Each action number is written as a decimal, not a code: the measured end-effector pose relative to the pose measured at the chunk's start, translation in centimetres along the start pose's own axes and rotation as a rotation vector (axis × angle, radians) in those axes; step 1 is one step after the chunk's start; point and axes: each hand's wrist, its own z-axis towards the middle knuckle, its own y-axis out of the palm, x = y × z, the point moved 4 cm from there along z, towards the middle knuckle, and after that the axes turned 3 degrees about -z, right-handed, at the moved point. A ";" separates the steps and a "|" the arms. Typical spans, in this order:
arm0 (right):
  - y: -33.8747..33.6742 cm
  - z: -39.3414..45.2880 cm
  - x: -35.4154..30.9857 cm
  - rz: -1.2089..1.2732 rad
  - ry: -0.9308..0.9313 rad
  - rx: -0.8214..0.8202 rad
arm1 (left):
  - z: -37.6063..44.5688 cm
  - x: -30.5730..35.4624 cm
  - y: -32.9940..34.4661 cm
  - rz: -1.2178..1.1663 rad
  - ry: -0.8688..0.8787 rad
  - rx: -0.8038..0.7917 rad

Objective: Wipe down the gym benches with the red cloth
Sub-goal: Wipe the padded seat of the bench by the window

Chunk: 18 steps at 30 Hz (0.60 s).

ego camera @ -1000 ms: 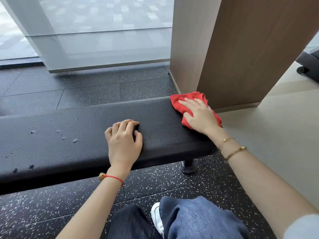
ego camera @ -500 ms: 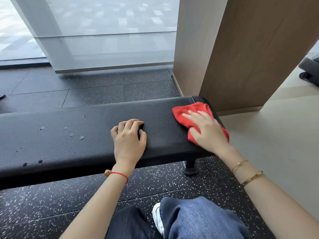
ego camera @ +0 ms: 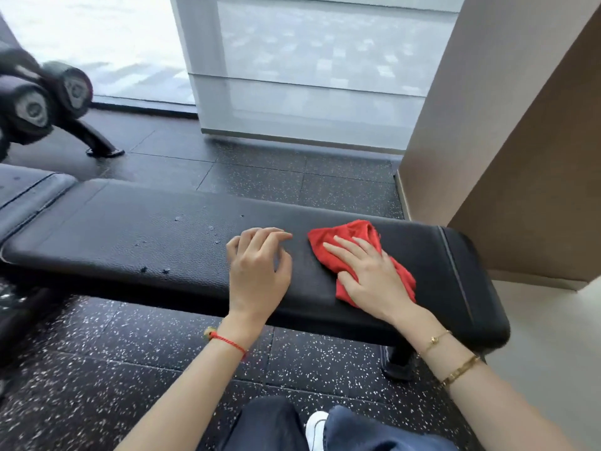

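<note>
One bench [ego camera: 136,242] mid-wipe: right hand [ego camera: 374,275] presses red cloth [ego camera: 354,234] flat under straight fingers, left hand [ego camera: 257,271] rests loosely curled just beside (holding nothing), so next stroke likely needs to sweep past left fingertips into debris specks [ego camera: 211,228].

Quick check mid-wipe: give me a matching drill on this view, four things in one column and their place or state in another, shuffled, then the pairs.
Things:
1. red cloth
2. left hand
3. right hand
4. dumbbells

Places or states:
A. pressed flat on the cloth, fingers straight
B. far left, beyond the bench
C. bare on the bench top, fingers loosely curled, holding nothing
D. spread on the bench pad under a palm

Pairs: 1-D, 2-C, 3-A, 4-B
</note>
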 end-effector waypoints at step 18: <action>2.1 4.5 -10.6 0.075 -0.420 -0.110 | -0.4 -11.8 -4.6 0.201 -0.296 0.021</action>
